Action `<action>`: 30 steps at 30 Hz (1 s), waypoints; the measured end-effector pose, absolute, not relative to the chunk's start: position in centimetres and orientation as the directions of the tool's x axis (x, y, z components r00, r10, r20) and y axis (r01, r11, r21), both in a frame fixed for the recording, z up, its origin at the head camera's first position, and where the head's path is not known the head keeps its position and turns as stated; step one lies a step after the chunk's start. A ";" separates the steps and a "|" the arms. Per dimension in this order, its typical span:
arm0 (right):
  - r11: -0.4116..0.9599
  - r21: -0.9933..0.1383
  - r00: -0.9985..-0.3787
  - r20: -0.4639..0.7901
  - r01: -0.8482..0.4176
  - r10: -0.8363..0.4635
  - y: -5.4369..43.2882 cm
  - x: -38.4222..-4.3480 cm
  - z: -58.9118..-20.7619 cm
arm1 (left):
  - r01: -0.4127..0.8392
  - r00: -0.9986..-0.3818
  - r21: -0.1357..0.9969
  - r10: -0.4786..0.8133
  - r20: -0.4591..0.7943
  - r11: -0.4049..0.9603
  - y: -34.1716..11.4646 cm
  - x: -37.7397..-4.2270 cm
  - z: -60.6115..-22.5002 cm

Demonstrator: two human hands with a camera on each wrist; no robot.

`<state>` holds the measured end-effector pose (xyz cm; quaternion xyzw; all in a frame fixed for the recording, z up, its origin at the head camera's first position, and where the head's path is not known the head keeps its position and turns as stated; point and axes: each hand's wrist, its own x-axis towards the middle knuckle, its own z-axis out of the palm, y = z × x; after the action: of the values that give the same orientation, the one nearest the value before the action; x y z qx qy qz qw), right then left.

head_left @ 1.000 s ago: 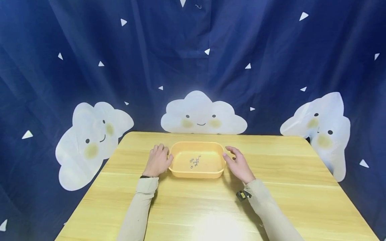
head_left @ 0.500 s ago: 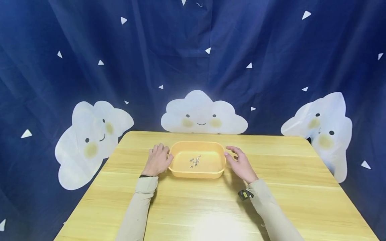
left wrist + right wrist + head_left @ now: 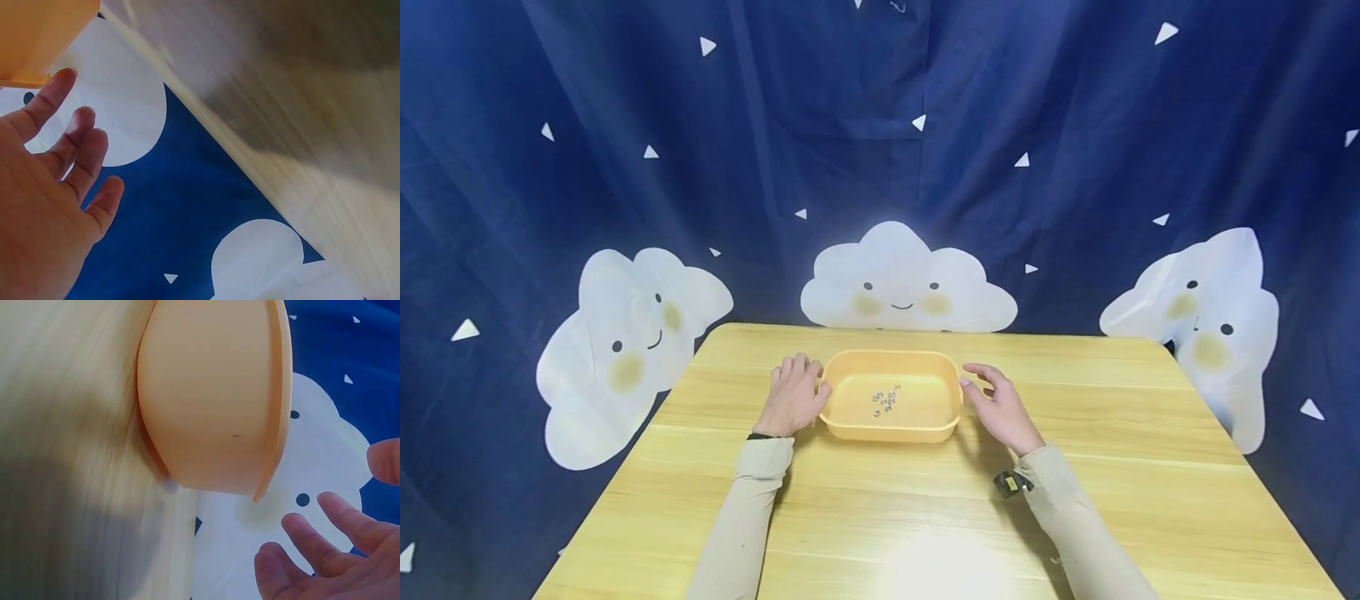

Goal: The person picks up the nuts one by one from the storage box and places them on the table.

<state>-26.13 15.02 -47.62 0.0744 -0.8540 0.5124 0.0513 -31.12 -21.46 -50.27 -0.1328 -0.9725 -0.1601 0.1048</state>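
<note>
A shallow yellow-orange plastic basin (image 3: 891, 434) stands on the wooden table, with several small shiny, silvery pieces (image 3: 886, 402) lying loose on its floor. At its left end is my left hand (image 3: 792, 398), its thumb overlapping the rim in the head view. The left wrist view shows that hand's (image 3: 50, 187) fingers spread and slightly bent, one fingertip right by the basin's edge (image 3: 37, 37). My right hand (image 3: 1002, 410) hovers by the right end, thumb close to the rim. In the right wrist view its fingers (image 3: 306, 540) are loosely bent beside the basin wall (image 3: 212, 394), gripping nothing.
The wooden table (image 3: 880, 508) reaches toward me, with a bright glare near its front. Behind its far edge hangs a dark blue curtain (image 3: 850, 108) with white clouds and triangles. A small black device (image 3: 1011, 484) is strapped at my right wrist.
My right hand has shifted slightly right, a little away from the basin's end. The head view has tilted very slightly. The left hand, basin and silvery pieces stay as they were.
</note>
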 end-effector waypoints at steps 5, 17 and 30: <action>0.464 -0.867 -0.983 0.168 -0.183 -0.073 15.1 -26.1 -47.7 | 0.294 -0.942 0.283 0.227 0.246 0.913 -21.4 -31.1 -50.1; 0.463 -0.870 -0.986 0.154 -0.168 -0.069 15.2 -26.1 -47.7 | 0.294 -0.942 0.288 0.225 0.250 0.912 -21.2 -31.0 -50.0; 0.483 -0.847 -0.975 0.203 -0.224 -0.096 15.7 -26.2 -47.2 | 0.300 -0.939 0.282 0.230 0.257 0.911 -21.4 -31.1 -50.1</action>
<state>-26.16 15.68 -47.23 0.0931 -0.8587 0.4998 0.0639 -31.07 -21.37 -50.14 -0.1364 -0.9714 -0.1606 0.1099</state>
